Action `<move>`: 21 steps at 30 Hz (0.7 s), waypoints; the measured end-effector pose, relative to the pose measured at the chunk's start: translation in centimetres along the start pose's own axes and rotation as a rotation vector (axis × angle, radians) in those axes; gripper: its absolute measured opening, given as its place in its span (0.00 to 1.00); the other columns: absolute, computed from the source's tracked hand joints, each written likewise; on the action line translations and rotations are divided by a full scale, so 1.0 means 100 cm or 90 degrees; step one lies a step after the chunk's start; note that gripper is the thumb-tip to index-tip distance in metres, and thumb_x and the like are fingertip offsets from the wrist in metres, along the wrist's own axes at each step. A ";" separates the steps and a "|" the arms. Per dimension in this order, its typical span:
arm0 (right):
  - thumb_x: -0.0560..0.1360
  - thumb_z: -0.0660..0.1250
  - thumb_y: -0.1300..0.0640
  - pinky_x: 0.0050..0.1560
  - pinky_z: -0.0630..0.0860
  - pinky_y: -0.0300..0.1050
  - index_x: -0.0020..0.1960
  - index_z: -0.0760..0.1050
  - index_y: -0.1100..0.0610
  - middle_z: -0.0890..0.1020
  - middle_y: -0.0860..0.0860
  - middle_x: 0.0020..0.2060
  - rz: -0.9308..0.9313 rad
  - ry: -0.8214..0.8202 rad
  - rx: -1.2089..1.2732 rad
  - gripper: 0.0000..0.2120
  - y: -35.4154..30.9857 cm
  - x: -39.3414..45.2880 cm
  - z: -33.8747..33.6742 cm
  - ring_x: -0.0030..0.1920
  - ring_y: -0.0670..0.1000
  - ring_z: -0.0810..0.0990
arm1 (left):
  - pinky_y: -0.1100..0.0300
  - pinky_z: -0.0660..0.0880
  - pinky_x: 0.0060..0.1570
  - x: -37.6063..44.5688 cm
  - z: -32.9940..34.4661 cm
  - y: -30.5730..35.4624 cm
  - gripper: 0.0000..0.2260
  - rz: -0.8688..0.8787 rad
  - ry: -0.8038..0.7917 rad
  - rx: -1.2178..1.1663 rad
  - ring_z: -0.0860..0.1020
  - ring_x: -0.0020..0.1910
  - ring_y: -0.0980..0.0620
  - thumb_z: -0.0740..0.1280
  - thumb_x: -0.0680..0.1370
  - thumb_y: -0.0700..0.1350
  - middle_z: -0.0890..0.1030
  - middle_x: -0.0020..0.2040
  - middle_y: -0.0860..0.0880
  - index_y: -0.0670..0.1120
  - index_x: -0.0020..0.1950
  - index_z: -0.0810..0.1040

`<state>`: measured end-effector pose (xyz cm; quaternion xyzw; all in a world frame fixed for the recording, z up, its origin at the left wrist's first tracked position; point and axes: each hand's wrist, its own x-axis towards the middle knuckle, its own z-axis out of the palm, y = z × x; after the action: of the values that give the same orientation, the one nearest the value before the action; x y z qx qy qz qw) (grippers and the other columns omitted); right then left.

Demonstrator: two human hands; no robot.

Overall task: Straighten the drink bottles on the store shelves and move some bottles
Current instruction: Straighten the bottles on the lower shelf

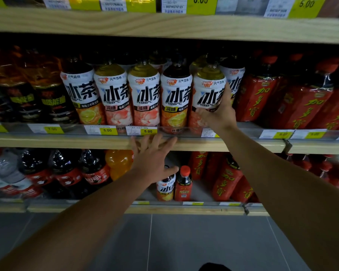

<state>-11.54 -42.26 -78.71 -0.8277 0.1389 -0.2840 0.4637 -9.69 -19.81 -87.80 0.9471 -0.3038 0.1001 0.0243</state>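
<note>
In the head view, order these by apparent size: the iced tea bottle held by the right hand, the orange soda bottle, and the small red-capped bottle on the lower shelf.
1. Iced tea bottle, gripped by the right hand.
2. Orange soda bottle, partly hidden, so unsure.
3. Small red-capped bottle.

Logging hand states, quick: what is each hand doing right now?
Left hand: open, fingers spread by the shelf edge, holding nothing.
Right hand: gripping an iced tea bottle.

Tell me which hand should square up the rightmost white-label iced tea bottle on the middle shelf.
Right. The right hand already grips that iced tea bottle from its right side, while the left hand is open, fingers spread at the shelf edge below it.
</note>
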 end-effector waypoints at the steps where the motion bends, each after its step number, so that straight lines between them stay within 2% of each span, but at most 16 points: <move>1: 0.71 0.76 0.57 0.38 0.69 0.20 0.79 0.50 0.43 0.74 0.29 0.49 0.001 -0.005 0.005 0.47 0.002 0.002 0.000 0.50 0.37 0.75 | 0.26 0.43 0.69 0.000 0.000 0.000 0.42 0.000 0.001 -0.001 0.51 0.75 0.38 0.60 0.70 0.75 0.54 0.76 0.49 0.66 0.78 0.45; 6: 0.71 0.75 0.56 0.36 0.68 0.21 0.79 0.49 0.42 0.75 0.34 0.53 0.015 -0.024 0.015 0.47 0.003 0.004 0.002 0.56 0.42 0.75 | 0.26 0.42 0.69 0.000 0.002 -0.001 0.42 0.001 0.007 0.001 0.50 0.74 0.39 0.61 0.70 0.75 0.54 0.75 0.48 0.65 0.78 0.45; 9: 0.71 0.75 0.55 0.37 0.71 0.22 0.79 0.48 0.43 0.76 0.37 0.57 0.014 -0.035 0.012 0.47 0.005 0.004 0.003 0.56 0.42 0.76 | 0.26 0.43 0.69 -0.001 0.003 -0.001 0.42 0.002 0.014 0.002 0.51 0.74 0.39 0.61 0.70 0.75 0.54 0.75 0.49 0.66 0.78 0.45; 11: 0.71 0.75 0.52 0.47 0.77 0.32 0.78 0.49 0.43 0.77 0.42 0.62 0.029 -0.064 0.001 0.46 0.005 -0.001 0.002 0.58 0.46 0.78 | 0.26 0.42 0.69 -0.001 0.003 -0.002 0.42 0.004 0.015 0.004 0.51 0.74 0.39 0.61 0.70 0.74 0.54 0.76 0.48 0.66 0.78 0.45; 12: 0.71 0.75 0.50 0.54 0.78 0.40 0.77 0.51 0.44 0.77 0.43 0.64 0.033 -0.073 -0.016 0.44 0.004 -0.006 0.001 0.60 0.48 0.78 | 0.26 0.42 0.69 -0.001 0.004 -0.002 0.42 0.006 0.015 0.006 0.51 0.74 0.39 0.61 0.70 0.74 0.54 0.76 0.48 0.65 0.78 0.45; 13: 0.71 0.74 0.48 0.57 0.75 0.43 0.77 0.54 0.45 0.77 0.45 0.64 0.029 -0.064 -0.046 0.41 0.005 -0.014 0.000 0.61 0.49 0.77 | 0.26 0.42 0.69 -0.001 0.004 -0.002 0.43 0.008 0.018 0.006 0.51 0.74 0.39 0.61 0.69 0.74 0.54 0.75 0.48 0.65 0.78 0.45; 16: 0.74 0.72 0.52 0.53 0.69 0.42 0.71 0.65 0.56 0.76 0.53 0.63 -0.048 0.031 -0.146 0.29 0.012 -0.050 -0.001 0.61 0.53 0.74 | 0.26 0.41 0.69 -0.001 0.004 -0.003 0.43 0.016 0.013 0.001 0.50 0.74 0.39 0.62 0.69 0.73 0.53 0.75 0.49 0.65 0.78 0.44; 18: 0.74 0.71 0.56 0.52 0.71 0.44 0.67 0.69 0.60 0.76 0.56 0.60 -0.096 0.064 -0.172 0.24 0.020 -0.079 0.002 0.60 0.55 0.74 | 0.27 0.40 0.70 -0.004 0.000 -0.006 0.43 0.034 -0.001 -0.014 0.49 0.75 0.40 0.63 0.71 0.72 0.52 0.75 0.50 0.64 0.79 0.44; 21: 0.74 0.70 0.56 0.52 0.75 0.48 0.64 0.72 0.59 0.77 0.55 0.58 -0.076 0.014 -0.192 0.20 0.038 -0.116 0.013 0.57 0.56 0.77 | 0.29 0.46 0.72 -0.014 -0.007 -0.017 0.40 0.067 0.008 -0.013 0.51 0.75 0.43 0.64 0.73 0.67 0.55 0.77 0.50 0.61 0.79 0.49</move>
<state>-19.96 -37.69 -86.43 -0.8915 0.1353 -0.2959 0.3152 -9.89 -17.53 -87.32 0.9289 -0.3541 0.1039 0.0301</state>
